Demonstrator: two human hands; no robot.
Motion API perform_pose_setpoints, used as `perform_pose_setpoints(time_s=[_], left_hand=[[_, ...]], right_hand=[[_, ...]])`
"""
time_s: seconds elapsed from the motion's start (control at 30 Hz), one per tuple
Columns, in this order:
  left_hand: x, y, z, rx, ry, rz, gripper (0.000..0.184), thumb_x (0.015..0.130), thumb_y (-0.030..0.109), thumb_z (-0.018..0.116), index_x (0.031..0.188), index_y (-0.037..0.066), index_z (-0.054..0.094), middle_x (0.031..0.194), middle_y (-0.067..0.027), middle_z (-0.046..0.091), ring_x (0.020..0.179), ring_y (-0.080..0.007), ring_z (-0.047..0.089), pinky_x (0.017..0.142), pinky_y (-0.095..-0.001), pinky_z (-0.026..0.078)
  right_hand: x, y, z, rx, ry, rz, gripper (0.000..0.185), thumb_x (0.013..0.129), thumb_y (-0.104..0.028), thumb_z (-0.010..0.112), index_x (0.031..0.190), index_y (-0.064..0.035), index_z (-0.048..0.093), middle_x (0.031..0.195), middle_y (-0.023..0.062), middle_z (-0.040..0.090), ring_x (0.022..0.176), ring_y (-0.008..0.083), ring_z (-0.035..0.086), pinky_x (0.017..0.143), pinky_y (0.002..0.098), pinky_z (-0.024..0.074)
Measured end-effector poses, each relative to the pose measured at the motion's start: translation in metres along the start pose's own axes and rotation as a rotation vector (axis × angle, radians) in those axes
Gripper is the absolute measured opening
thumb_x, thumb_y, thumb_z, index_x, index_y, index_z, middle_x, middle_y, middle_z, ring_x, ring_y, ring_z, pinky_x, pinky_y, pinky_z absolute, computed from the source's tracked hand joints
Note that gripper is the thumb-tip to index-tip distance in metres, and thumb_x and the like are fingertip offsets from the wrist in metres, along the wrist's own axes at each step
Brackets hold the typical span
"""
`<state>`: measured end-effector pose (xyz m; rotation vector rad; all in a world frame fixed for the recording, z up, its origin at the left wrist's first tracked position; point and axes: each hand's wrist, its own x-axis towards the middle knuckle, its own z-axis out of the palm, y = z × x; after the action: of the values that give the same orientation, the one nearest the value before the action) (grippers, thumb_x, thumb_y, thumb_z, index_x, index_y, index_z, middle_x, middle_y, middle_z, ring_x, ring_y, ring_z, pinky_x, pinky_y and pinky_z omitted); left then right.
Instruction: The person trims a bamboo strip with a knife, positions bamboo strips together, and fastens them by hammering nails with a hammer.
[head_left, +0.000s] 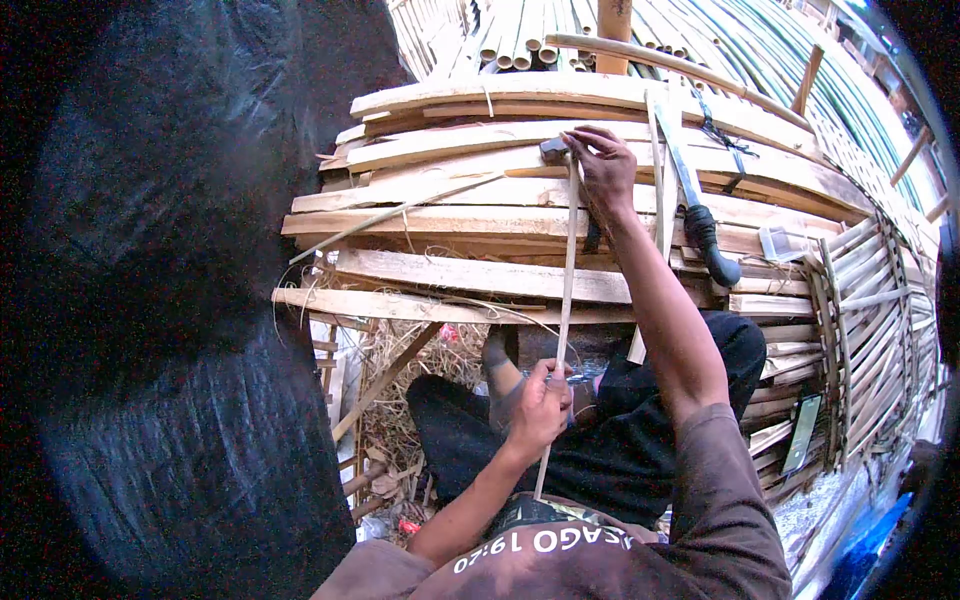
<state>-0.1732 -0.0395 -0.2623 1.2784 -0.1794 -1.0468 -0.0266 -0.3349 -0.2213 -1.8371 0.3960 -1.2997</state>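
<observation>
Pale strip: the slender strip [569, 260] ran from the near planks' far side down to the person's waist, crossing over the plank edge and the lap, its lower end at or near the shirt [640, 575].
Left hand: I saw the left hand [540, 408] wrapped round the strip's lower half, fingers curled in — probably to steady a piece that thin.
Right hand: the right hand [590, 155] reached to the strip's upper end, fingertips narrowed onto a small grey block [552, 150]; I couldn't tell whether they pinched the strip too. Hands set that far apart, I judged, held the length in line.
Plank desk: pale planks [480, 268] lay side by side as a rough desk, giving support in front of the knees.
Knife: it lay across the planks, right of the right forearm, its dark handle [706, 240] turned toward the person — handy for picking up, I thought.
Loose pieces: a flat strip [664, 205] lay beside the blade, and a thin strip [400, 216] slanted across the planks at left.
Ground: curly shavings [395, 375] lay below the plank edge.
Surroundings: bamboo poles [660, 55] lay beyond, and a black sheet [180, 300] hung at left.
</observation>
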Motion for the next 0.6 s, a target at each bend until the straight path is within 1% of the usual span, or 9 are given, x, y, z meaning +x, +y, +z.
perform_pose_setpoints(time_s=[0.03,0.13,0.2,0.27,0.33,0.37,0.43,0.53,0.6], left_hand=[[0.0,0.0,0.001,-0.001,-0.01,-0.018,0.022,0.103,0.038,0.042,0.11,0.018,0.046,0.067,0.0066,0.034,0.046,-0.0023,0.029,0.037,-0.0186,0.023],[0.002,-0.007,-0.001,0.01,-0.04,0.045,0.023,0.103,0.04,0.042,0.11,0.018,0.046,0.067,0.0068,0.034,0.046,-0.0022,0.028,0.037,-0.018,0.022],[0.002,-0.005,0.0,0.015,-0.047,0.044,0.022,0.103,0.039,0.042,0.11,0.018,0.046,0.068,0.0067,0.034,0.046,-0.0022,0.028,0.037,-0.0178,0.022],[0.001,0.001,0.002,0.02,-0.051,0.045,0.022,0.103,0.039,0.042,0.109,0.018,0.046,0.068,0.0066,0.035,0.046,-0.0021,0.028,0.037,-0.0176,0.022],[-0.001,0.008,0.005,-0.015,-0.033,-0.065,0.02,0.103,0.038,0.042,0.109,0.019,0.046,0.068,0.0065,0.035,0.046,-0.0021,0.028,0.037,-0.0173,0.022],[-0.001,0.012,0.005,-0.014,-0.033,-0.067,0.02,0.103,0.038,0.042,0.109,0.019,0.046,0.068,0.0065,0.035,0.046,-0.0021,0.028,0.037,-0.0173,0.022],[-0.001,0.018,0.002,-0.147,-0.055,-0.242,0.019,0.104,0.036,0.042,0.109,0.019,0.047,0.069,0.0064,0.036,0.046,-0.0022,0.029,0.037,-0.0171,0.022],[-0.004,0.017,0.0,-0.137,-0.074,-0.228,0.018,0.104,0.035,0.043,0.108,0.019,0.047,0.069,0.0063,0.036,0.046,-0.0021,0.029,0.036,-0.0168,0.022],[-0.003,0.013,0.0,-0.145,-0.077,-0.214,0.018,0.104,0.035,0.043,0.108,0.019,0.047,0.068,0.0063,0.036,0.045,-0.0021,0.029,0.036,-0.0169,0.022]], right_hand=[[0.001,0.003,-0.002,0.0,0.002,0.0,0.023,0.084,-0.021,0.076,0.095,-0.001,0.075,0.096,0.0098,0.073,0.079,0.0148,0.069,0.071,0.0252,0.0543],[0.001,0.004,-0.011,0.055,-0.002,-0.002,0.02,0.083,-0.019,0.076,0.094,-0.002,0.075,0.097,0.0102,0.072,0.082,0.0141,0.068,0.072,0.0252,0.0533],[0.003,0.002,-0.017,0.215,-0.047,0.192,0.017,0.083,-0.017,0.076,0.094,-0.0043,0.076,0.092,0.009,0.072,0.081,0.0144,0.067,0.07,0.0244,0.0523],[0.009,0.009,-0.02,0.205,-0.075,0.203,0.019,0.08,-0.017,0.078,0.095,-0.0052,0.076,0.088,0.0079,0.072,0.079,0.0139,0.066,0.069,0.0233,0.0512],[0.011,0.01,-0.024,-0.017,-0.143,0.112,0.019,0.079,-0.021,0.078,0.091,-0.0065,0.076,0.085,0.0077,0.071,0.08,0.0179,0.066,0.07,0.0288,0.0526],[0.011,0.011,-0.028,-0.017,-0.142,0.113,0.019,0.079,-0.021,0.078,0.091,-0.0065,0.076,0.085,0.0077,0.071,0.08,0.0179,0.066,0.07,0.0288,0.0526],[0.012,0.017,-0.036,-0.5,-0.263,-0.277,0.02,0.08,-0.027,0.077,0.086,-0.0086,0.076,0.084,0.0087,0.071,0.085,0.0233,0.065,0.074,0.0364,0.053],[0.005,0.022,-0.039,-0.511,-0.29,-0.255,0.021,0.082,-0.032,0.074,0.083,-0.0111,0.076,0.084,0.0082,0.07,0.092,0.0268,0.062,0.077,0.0413,0.052],[0.004,0.022,-0.04,-0.519,-0.251,-0.321,0.026,0.08,-0.036,0.075,0.083,-0.0101,0.076,0.083,0.0077,0.071,0.085,0.026,0.065,0.073,0.0388,0.0524]])
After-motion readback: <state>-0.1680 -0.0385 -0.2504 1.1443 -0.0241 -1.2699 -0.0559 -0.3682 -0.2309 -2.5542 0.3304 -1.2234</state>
